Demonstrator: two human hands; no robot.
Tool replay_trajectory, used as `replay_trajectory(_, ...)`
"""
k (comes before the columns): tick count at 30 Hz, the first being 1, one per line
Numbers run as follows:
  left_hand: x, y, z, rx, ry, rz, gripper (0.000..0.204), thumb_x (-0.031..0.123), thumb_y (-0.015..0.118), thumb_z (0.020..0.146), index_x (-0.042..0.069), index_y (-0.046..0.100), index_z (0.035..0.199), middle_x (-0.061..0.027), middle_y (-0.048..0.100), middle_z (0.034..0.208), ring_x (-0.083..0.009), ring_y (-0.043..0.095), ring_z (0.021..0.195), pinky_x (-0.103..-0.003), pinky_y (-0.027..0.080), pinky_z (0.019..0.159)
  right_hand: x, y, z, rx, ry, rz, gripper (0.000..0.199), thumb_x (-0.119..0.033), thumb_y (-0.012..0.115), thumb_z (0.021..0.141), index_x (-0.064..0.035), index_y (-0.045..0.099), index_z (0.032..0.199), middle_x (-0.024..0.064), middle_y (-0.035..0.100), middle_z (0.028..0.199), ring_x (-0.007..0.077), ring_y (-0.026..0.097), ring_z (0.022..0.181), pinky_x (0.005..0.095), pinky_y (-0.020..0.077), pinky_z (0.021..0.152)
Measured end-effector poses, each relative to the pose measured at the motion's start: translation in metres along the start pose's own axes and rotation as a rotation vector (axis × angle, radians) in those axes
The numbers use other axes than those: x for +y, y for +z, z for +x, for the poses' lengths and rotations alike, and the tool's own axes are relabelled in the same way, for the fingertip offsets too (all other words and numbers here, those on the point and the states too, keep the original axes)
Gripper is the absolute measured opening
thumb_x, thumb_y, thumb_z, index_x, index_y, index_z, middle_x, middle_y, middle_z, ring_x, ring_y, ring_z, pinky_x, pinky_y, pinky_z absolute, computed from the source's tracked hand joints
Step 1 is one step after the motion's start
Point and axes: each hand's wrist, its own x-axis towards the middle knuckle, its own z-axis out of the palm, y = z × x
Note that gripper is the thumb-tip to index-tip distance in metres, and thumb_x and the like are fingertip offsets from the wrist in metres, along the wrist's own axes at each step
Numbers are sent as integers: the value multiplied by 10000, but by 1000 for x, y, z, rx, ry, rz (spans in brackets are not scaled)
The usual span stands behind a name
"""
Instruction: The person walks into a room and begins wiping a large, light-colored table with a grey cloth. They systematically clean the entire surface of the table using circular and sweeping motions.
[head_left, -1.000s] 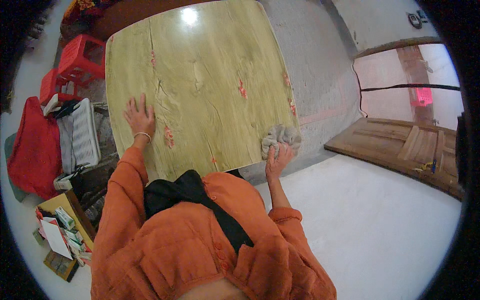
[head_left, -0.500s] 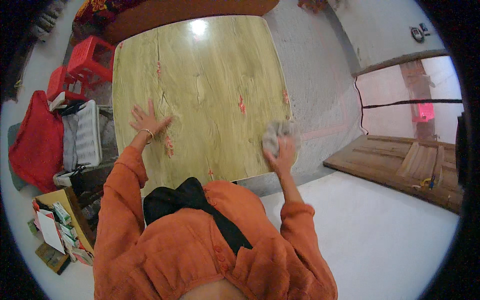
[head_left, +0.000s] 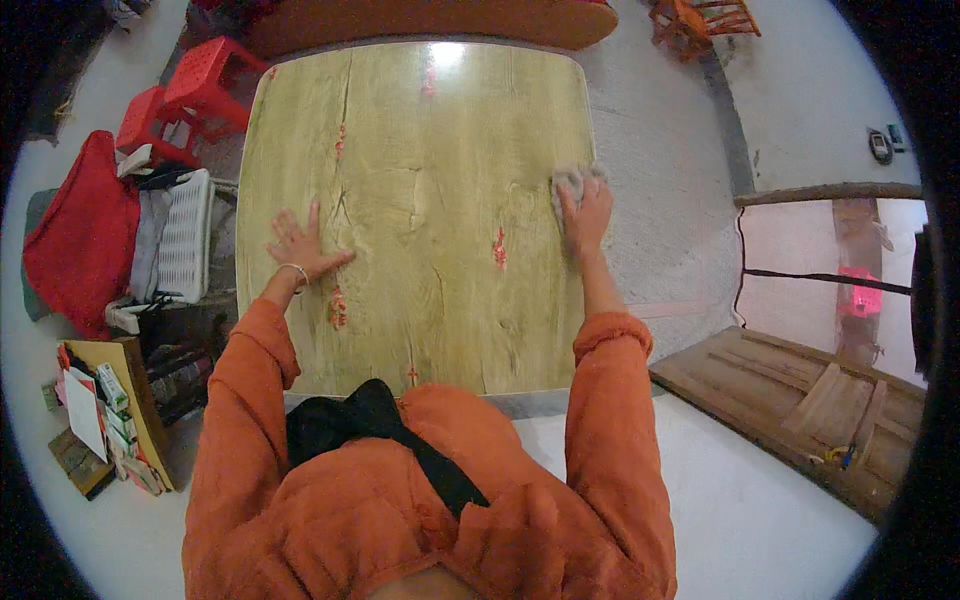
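Note:
A wood-patterned table (head_left: pixel 430 290) with rounded corners and red marks on its top lies before me. My left hand (head_left: pixel 302 246) rests flat near its left side, fingers spread, a bracelet at the wrist and nothing held. At the right edge my right hand (head_left: pixel 590 217) presses a crumpled grey cloth (head_left: pixel 567 183) against the tabletop, its fingers over the cloth. The hand hides part of the cloth.
Red plastic stools (head_left: pixel 207 82) and a white slatted chair (head_left: pixel 186 235) with a red cloth (head_left: pixel 88 240) stand left. A box of small packages (head_left: pixel 118 415) is at lower left. Right are a wooden door (head_left: pixel 790 400) and, farther back, a wooden chair (head_left: pixel 690 25).
My right hand has moved the cloth away from me along the table's right edge, from the near corner. My left hand stays spread in about the same place. The view has shifted slightly.

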Motion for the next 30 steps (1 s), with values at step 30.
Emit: replay_trajectory(30, 0, 0, -6, 34, 21, -52, 1265, 797, 624, 517, 299, -61, 1457, -268, -177, 1467, -485, -183, 1332, -734, 1, 947, -19, 12, 7, -118, -131, -84, 522, -383, 576, 848, -89, 473, 1268, 254, 432, 1271, 422, 401, 1167, 495, 312, 987)
